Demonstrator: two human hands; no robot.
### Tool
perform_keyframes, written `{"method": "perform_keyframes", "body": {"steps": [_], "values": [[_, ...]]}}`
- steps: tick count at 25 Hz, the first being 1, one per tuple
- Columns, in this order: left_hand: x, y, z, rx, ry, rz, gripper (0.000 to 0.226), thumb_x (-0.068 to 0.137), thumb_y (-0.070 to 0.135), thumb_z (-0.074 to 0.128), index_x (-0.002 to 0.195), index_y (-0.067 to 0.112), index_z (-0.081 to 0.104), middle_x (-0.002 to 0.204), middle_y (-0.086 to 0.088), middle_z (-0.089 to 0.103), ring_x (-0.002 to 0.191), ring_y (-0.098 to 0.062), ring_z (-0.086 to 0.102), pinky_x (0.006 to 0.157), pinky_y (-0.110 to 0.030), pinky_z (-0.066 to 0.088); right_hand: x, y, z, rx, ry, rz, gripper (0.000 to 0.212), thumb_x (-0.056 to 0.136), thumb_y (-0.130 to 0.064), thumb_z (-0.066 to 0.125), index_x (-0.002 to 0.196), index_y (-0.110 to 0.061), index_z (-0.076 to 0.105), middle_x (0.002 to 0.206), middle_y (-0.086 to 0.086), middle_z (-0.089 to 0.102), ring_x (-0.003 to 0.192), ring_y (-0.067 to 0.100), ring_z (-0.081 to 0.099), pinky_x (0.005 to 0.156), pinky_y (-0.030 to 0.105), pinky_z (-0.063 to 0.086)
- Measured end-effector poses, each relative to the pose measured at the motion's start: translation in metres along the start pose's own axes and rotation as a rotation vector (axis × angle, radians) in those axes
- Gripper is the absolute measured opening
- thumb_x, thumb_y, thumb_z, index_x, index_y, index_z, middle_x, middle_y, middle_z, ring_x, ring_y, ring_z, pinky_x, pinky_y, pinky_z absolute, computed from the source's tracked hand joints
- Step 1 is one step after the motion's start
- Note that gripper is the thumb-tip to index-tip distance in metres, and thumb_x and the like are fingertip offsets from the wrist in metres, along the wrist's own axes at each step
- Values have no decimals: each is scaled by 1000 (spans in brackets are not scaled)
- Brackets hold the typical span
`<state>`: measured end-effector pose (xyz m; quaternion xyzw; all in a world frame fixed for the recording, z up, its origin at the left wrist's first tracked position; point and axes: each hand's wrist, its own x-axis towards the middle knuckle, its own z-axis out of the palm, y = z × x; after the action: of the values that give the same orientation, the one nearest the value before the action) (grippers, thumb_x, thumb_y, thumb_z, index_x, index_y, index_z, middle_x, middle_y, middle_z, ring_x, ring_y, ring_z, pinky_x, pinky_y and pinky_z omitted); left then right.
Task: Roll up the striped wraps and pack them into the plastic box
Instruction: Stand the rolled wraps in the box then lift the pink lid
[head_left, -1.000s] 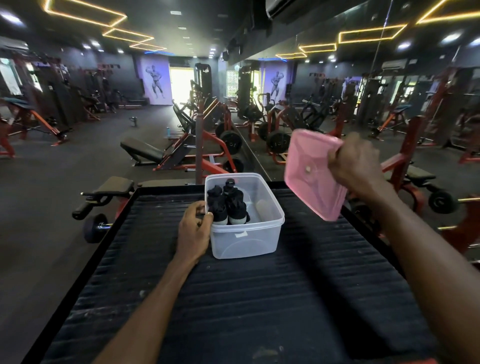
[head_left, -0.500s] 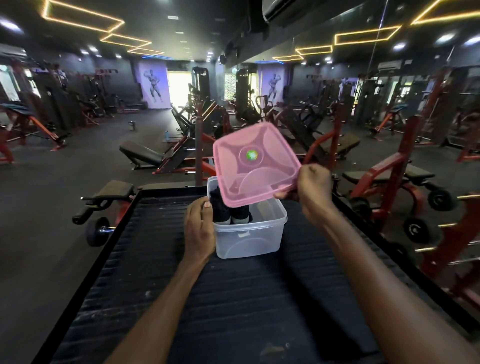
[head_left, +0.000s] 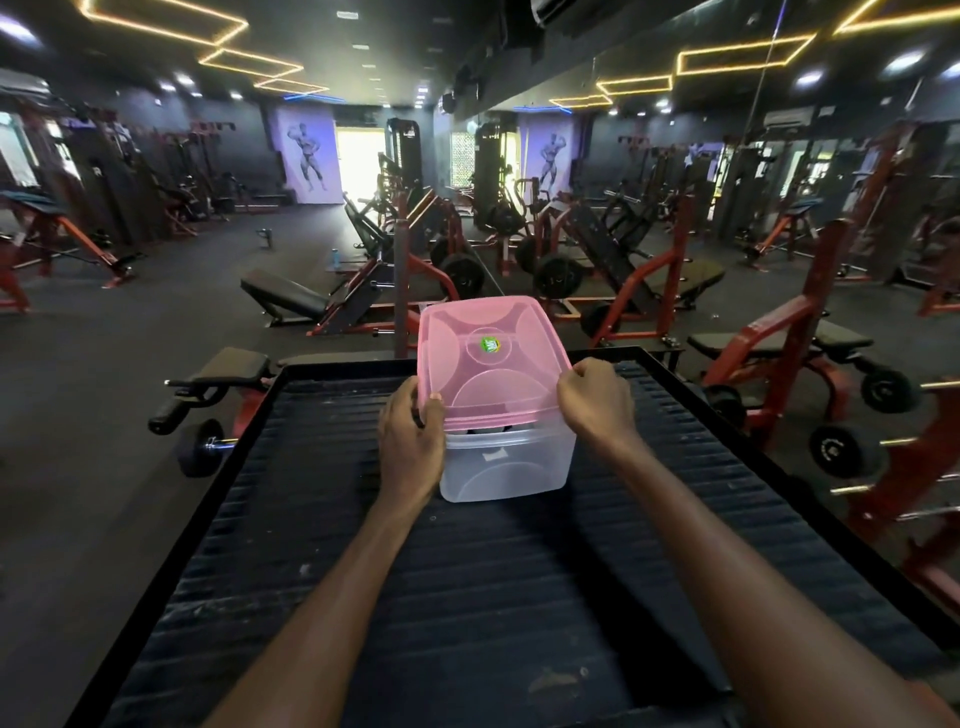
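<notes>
- The clear plastic box (head_left: 506, 467) stands on the far half of the bench (head_left: 467, 597), a black ribbed surface with a raised dark rim.
- A translucent pink lid (head_left: 491, 358) sits over the top of the box; its near edge has not closed down, and a thin gap shows beneath it.
- Through that gap something dark is visible inside the box; whether it is the rolled wraps cannot be told from here.
- A small round green sticker (head_left: 490, 344) marks the middle of the lid.
- The left hand (head_left: 413, 447) is at the box's near-left corner, its grip narrow: the thumb lies on the lid's edge and the fingers curl round the corner beneath.
- The right hand (head_left: 597, 400) holds the lid's near-right corner, fingers curled tight over the edge, knuckles toward the camera.
- Both forearms reach in from the near edge of the bench, well apart.
- Beyond the bench lies a dim gym floor with red-framed machines (head_left: 779, 332), a padded incline seat (head_left: 283, 296), and glowing yellow ceiling strips (head_left: 743, 52).
</notes>
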<state>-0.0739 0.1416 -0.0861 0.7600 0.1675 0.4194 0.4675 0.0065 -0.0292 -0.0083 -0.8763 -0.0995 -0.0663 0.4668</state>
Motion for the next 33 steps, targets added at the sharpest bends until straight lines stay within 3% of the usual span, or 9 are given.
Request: {"method": "perform_keyframes", "body": {"steps": [2,5,8,14,18,21,27,30,33], "values": [[0,1,2,22,-7,5,38,94,38,42,115,17,64,109,-1,66,106,-25,60,87,-42,51,4,5,3,-70,1,1,23,88,-26,44,83,-10,60,86,9,63,85,29,61,75,42,49],[-4,6,5,80,-15,6,39,92,34,40,110,10,65,105,-2,63,103,-20,53,83,-30,36,6,10,8,-114,-16,15,35,80,-36,41,94,-11,60,108,14,62,103,35,59,91,50,50],[-4,3,6,94,7,7,46,88,41,36,103,8,65,101,-6,64,100,-23,53,82,-31,36,7,13,10,-101,-44,44,35,90,-27,46,113,-4,58,127,16,50,118,36,48,100,47,42],[-9,5,8,62,40,-50,44,89,33,41,112,5,66,114,-13,63,102,-17,52,83,-25,35,6,24,19,-149,-43,-35,39,98,-27,40,126,-2,51,134,20,47,126,36,41,106,47,33],[-12,10,8,57,70,-53,48,86,30,44,119,2,65,120,-15,61,102,-13,49,72,-6,31,5,25,18,-145,-2,-43,37,97,-26,42,123,-2,53,131,20,49,123,35,44,103,47,36],[-17,13,8,61,83,-34,50,85,25,43,121,-3,63,120,-19,59,102,-17,50,73,1,31,2,29,22,-161,14,-57,38,98,-27,41,127,-3,50,133,20,45,123,35,45,102,46,37],[-23,14,11,103,44,-55,55,89,30,35,130,1,57,130,-18,52,109,-17,48,85,-13,33,-3,39,28,-161,-14,-62,39,98,-30,38,128,-6,44,131,19,49,116,35,50,94,43,41],[-24,16,11,88,60,-57,57,91,28,35,134,-4,54,138,-22,45,119,-20,46,92,-2,26,0,35,25,-215,-7,-110,45,98,-33,39,135,-7,43,136,17,47,120,33,49,101,47,42],[-22,16,11,121,21,-83,62,96,31,35,150,0,40,154,-20,37,141,-29,38,114,-23,25,5,28,23,-279,-50,-266,50,100,-39,40,142,-10,39,148,17,40,130,36,44,107,51,39]]}}
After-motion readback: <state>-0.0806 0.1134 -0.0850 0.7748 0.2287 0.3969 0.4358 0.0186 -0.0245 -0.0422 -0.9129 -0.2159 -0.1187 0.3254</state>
